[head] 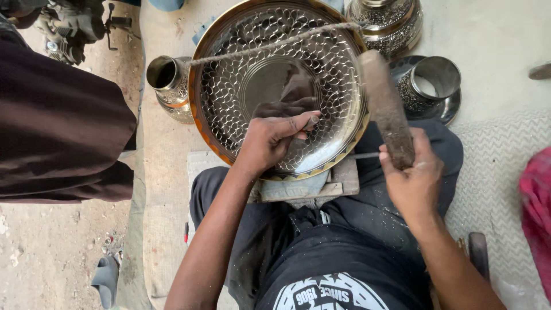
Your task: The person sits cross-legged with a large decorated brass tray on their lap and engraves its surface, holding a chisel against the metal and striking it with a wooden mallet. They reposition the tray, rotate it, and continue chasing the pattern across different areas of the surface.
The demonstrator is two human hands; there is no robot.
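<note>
Gripping: left hand (268, 140) punch (310, 122) | right hand (414, 178) mallet (387, 109) | one tray (229, 92) | three vases (167, 77)

Support: pale woven mat (505, 143) over the right and centre of the frame, bare dirt floor (51, 247) along the left. On the mat, centre: flat wooden block (344, 181) with folded cloth, bearing the large engraved metal tray (275, 86). Upper left of tray: engraved metal vase (169, 86) lying tilted. Top right: ornate vessel (390, 23); right of tray: metal cup (433, 83) on a dark dish. Lower left, on the dirt: grey sandal (106, 281)
</note>
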